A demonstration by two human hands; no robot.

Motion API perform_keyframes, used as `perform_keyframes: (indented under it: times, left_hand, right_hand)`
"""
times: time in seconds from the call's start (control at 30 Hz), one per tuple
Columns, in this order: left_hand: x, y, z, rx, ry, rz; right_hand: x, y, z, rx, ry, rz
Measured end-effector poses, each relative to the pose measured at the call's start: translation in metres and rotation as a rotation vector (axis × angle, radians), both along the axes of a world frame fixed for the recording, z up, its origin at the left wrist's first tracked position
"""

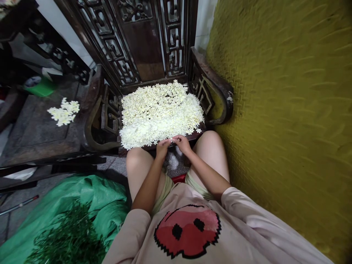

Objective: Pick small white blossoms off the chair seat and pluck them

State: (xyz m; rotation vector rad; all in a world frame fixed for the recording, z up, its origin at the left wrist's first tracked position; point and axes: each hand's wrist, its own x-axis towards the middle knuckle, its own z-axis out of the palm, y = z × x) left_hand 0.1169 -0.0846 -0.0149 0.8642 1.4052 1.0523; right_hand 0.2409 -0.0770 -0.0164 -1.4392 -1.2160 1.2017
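A thick heap of small white flowers covers the seat of a dark carved wooden chair in front of me. My left hand and my right hand meet at the seat's near edge, fingers pinched together on one small white flower between them. My knees sit either side of my hands, close to the chair.
A smaller pile of white flowers lies on a dark wooden table to the left. A green plastic bag with leafy green stems is on the floor at lower left. A yellow-green textured wall stands close on my right.
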Motion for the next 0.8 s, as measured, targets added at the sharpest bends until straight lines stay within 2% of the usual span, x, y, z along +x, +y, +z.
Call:
perform_keyframes:
  times: [0.2, 0.33, 0.5, 0.8]
  left_hand:
    - [-0.002, 0.003, -0.003, -0.068, -0.055, 0.026]
    - [-0.004, 0.005, -0.006, -0.211, -0.231, 0.045]
    - [-0.005, 0.004, -0.004, -0.298, -0.445, 0.012]
    - [-0.005, 0.003, -0.001, -0.281, -0.469, -0.005]
  right_hand:
    - [-0.001, -0.001, 0.0, 0.015, -0.064, 0.018]
    - [0.0, 0.0, -0.001, 0.015, -0.044, 0.033]
    - [0.0, 0.003, -0.002, -0.009, 0.046, 0.045]
    - [-0.002, 0.004, -0.012, -0.082, 0.257, 0.026]
